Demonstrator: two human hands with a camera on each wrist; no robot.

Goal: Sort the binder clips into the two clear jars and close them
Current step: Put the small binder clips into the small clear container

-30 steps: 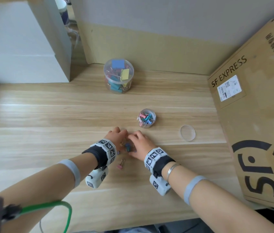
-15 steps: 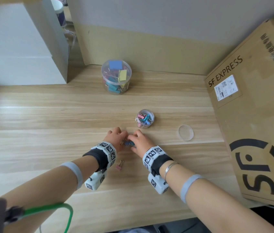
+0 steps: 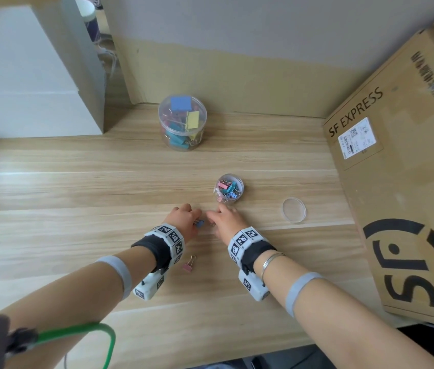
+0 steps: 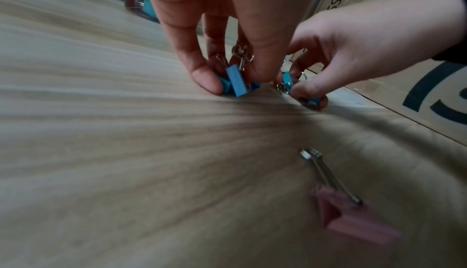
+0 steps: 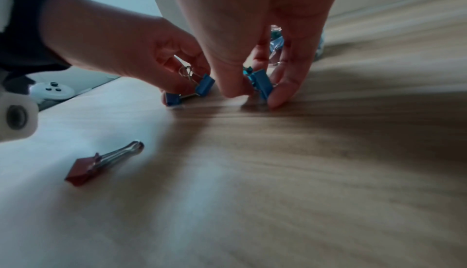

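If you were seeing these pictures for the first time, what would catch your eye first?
Two hands meet at the table's middle: the left hand pinches blue clips, and the right hand pinches another blue clip. A pink clip lies alone by the left wrist. Behind stand a small open jar, its lid to the right, and a big closed jar.

A wooden table point(image 3: 77, 187) with a light grain forms the work surface. A large cardboard box point(image 3: 410, 182) printed "SF EXPRESS" stands at the right edge of the table; it carries a white shipping label point(image 3: 357, 138) and a black logo on the lower face. A white box point(image 3: 24, 75) stands at the far left corner. A tan wall panel point(image 3: 237, 83) runs along the rear edge of the table. A green cable point(image 3: 82, 334) loops at the lower left.
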